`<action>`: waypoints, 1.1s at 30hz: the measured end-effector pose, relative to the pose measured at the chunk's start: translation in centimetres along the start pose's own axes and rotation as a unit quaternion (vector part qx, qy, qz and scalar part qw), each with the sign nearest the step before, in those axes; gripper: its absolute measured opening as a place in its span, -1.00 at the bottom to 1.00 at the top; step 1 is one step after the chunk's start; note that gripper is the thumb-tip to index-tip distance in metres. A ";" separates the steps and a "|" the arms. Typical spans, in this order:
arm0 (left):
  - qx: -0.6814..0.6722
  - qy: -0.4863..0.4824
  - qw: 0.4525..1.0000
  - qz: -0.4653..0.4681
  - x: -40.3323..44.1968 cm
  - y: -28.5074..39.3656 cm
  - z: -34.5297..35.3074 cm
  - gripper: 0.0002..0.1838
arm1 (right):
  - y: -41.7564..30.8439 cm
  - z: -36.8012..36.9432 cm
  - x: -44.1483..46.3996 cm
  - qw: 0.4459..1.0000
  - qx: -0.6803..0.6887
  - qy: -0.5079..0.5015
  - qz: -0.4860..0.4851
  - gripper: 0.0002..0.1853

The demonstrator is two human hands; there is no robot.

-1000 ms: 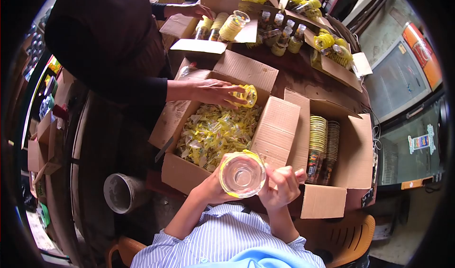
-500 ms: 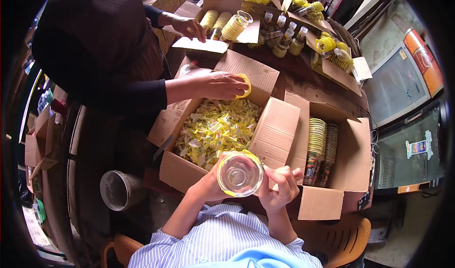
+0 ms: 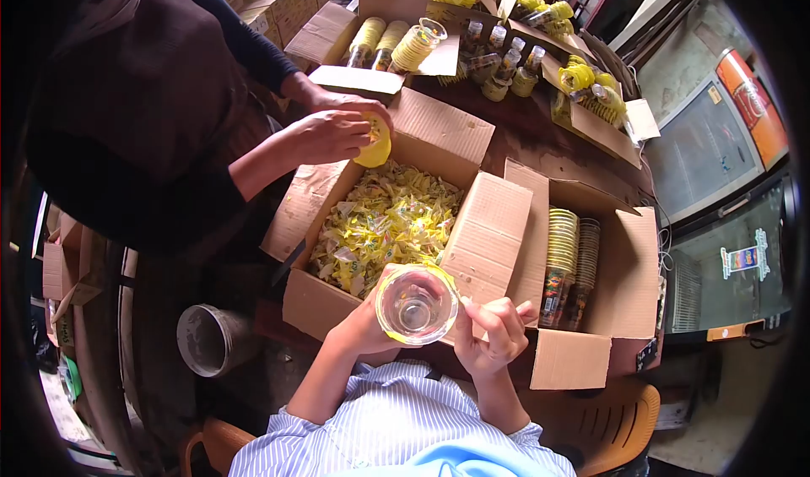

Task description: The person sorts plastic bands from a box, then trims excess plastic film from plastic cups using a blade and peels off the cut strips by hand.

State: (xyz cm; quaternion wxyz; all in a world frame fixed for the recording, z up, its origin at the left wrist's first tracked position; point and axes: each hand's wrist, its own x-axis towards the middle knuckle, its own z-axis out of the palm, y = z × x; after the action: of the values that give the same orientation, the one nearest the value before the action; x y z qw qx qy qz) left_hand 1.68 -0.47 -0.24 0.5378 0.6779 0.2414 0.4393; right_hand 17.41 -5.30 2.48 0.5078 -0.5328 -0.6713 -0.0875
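My left hand point(image 3: 361, 325) is wrapped round a clear plastic cup point(image 3: 416, 304) with yellow film about its rim. The cup's open mouth faces up towards me. At the cup's right edge, the thumb and forefinger of my right hand point(image 3: 492, 332) are pinched together; what lies between them is too small to make out. Just beyond the cup, an open cardboard box point(image 3: 316, 315) holds a heap of yellow and clear plastic scraps point(image 3: 384, 224). Across that box, a co-worker's hands point(image 3: 333, 131) hold a yellow-covered cup point(image 3: 375, 143).
To the right, another open carton point(image 3: 633, 266) holds tall stacks of cups point(image 3: 563, 253). More boxes of yellow-rimmed cups point(image 3: 413, 48) and several clear bottles point(image 3: 509, 62) stand at the back. A grey bucket point(image 3: 202, 342) is at left, an orange chair point(image 3: 612, 418) at right.
My cup has shifted slightly left and tilted, with my right hand following. The co-worker's hands have come together on the yellow-covered cup, drawing it left; one was earlier over the back carton.
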 end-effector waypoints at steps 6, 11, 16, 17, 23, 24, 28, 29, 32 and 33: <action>0.026 -0.018 1.000 -0.002 -0.2 0.3 -0.2 -0.32 | 0.8 0.4 0.3 0.999 0.024 0.005 0.041 -0.81; -0.058 0.007 0.998 -0.001 -0.8 -1.4 -0.5 -0.16 | 0.4 -0.1 -0.1 0.998 0.044 0.008 0.042 -0.81; 0.060 0.023 0.998 0.008 -0.9 -1.2 -0.5 -0.24 | -0.2 -0.1 -0.3 0.999 0.033 0.000 0.017 -0.81; 0.051 0.023 0.998 -0.006 -0.9 -1.3 -0.4 -0.27 | -0.2 -0.1 -0.3 0.999 0.031 0.003 0.016 -0.81; 0.081 0.001 0.996 0.027 -0.2 0.0 -0.5 -0.39 | 0.0 0.2 -0.2 1.000 0.017 0.006 0.002 -0.79; 0.085 -0.006 0.996 0.031 -0.2 0.1 -0.5 -0.38 | 0.0 0.2 -0.1 1.000 0.015 0.005 0.000 -0.79; 0.079 -0.031 0.996 0.023 0.1 0.7 -0.5 -0.36 | 0.6 0.4 0.2 0.999 0.032 -0.008 0.006 -0.79; 0.072 -0.037 0.997 0.015 0.1 0.7 -0.5 -0.35 | 0.7 0.5 0.1 0.999 0.044 -0.007 0.017 -0.79; -0.109 0.022 0.994 -0.023 -0.2 0.3 0.1 -0.29 | 0.9 0.5 0.2 0.996 0.076 -0.002 0.047 -0.80; -0.072 0.011 0.997 -0.001 -0.2 0.0 0.0 -0.27 | 1.0 0.3 0.1 0.995 0.084 -0.001 0.057 -0.80</action>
State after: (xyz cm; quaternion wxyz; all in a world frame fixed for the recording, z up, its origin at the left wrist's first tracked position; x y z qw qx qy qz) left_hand 1.56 -0.61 -0.29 0.5828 0.6324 0.2158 0.4625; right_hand 18.04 -4.65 1.99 0.5544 -0.5255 -0.6454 -0.0014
